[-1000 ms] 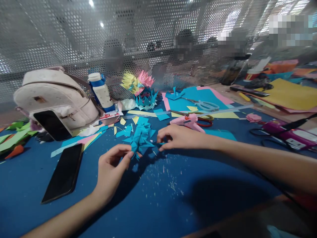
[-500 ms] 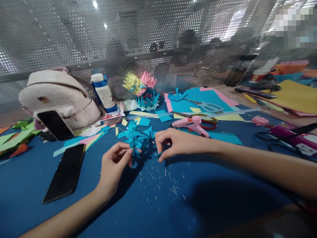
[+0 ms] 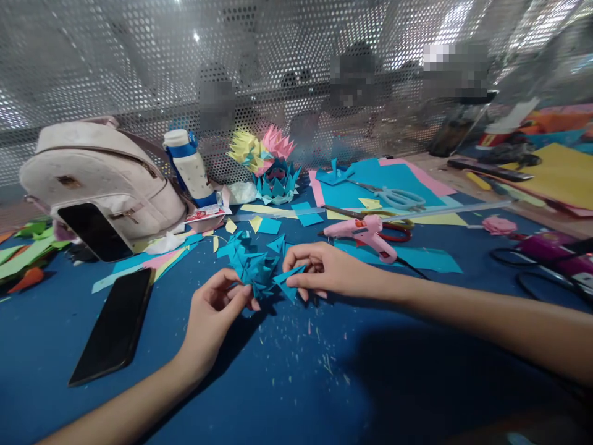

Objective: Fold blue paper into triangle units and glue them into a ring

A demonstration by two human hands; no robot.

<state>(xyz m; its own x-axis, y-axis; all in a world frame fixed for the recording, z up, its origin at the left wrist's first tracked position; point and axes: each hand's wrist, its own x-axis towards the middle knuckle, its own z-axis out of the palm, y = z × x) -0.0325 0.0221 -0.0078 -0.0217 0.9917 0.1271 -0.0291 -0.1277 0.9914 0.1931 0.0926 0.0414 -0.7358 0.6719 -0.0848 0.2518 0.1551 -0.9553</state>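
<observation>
My left hand (image 3: 222, 303) is closed on the lower left side of a spiky blue folded-paper piece (image 3: 254, 262), made of several pointed units, just above the table. Between the thumb and fingers of my right hand (image 3: 315, 272) is a small blue folded paper triangle (image 3: 288, 281). Its tip points left, close beside the spiky piece; whether the two touch I cannot tell. Another blue pointed bit (image 3: 277, 245) shows just behind. Beyond my right wrist lies a pink glue gun (image 3: 364, 233), its nozzle to the left.
Paper lotus flowers (image 3: 277, 179) stand at the back, near a bottle (image 3: 192, 170) and a pale backpack (image 3: 99, 179). Blue-handled scissors (image 3: 401, 199) rest on blue sheets. A dark phone (image 3: 113, 327) lies at left. Purple device and cables (image 3: 551, 256) are at right. Paper scraps litter the blue table.
My right hand now shows a blue paper triangle in its pinch, held against or near the spiky piece. The spiky piece has turned slightly in my left hand. The view has shifted a little.
</observation>
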